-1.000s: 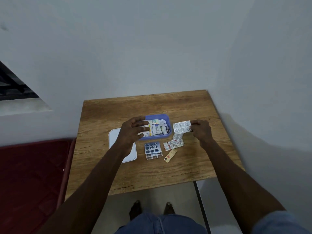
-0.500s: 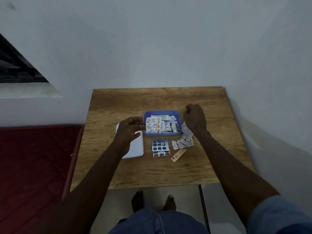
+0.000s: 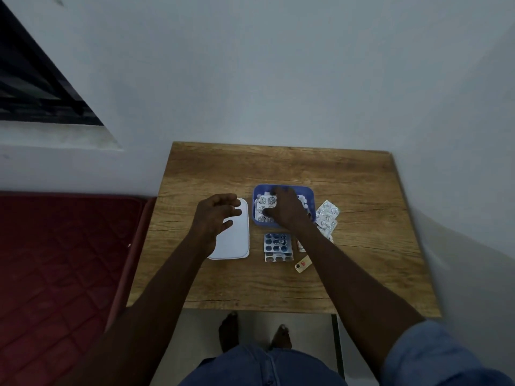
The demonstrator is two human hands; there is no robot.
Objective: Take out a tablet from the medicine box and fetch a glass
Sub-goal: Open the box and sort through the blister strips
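Observation:
A blue medicine box (image 3: 308, 191) sits mid-table, full of tablet strips. My right hand (image 3: 287, 209) reaches into it, fingers down on a silver blister strip (image 3: 264, 203) at the box's left side; whether they pinch it is unclear. My left hand (image 3: 214, 215) hovers over the white lid (image 3: 237, 240) left of the box, fingers loosely curled, holding nothing. A silver strip (image 3: 326, 214) lies right of the box. A dark blue blister pack (image 3: 277, 243) lies in front of it. No glass is in view.
The wooden table (image 3: 362, 260) stands in a wall corner. A small yellow-red packet (image 3: 303, 264) lies near my right forearm. A red mattress (image 3: 55, 260) lies left of the table. My feet are on the floor under the front edge.
My right hand has put the silver strip down right of the box and moved left into the box. My left hand has drawn back from the box to above the lid.

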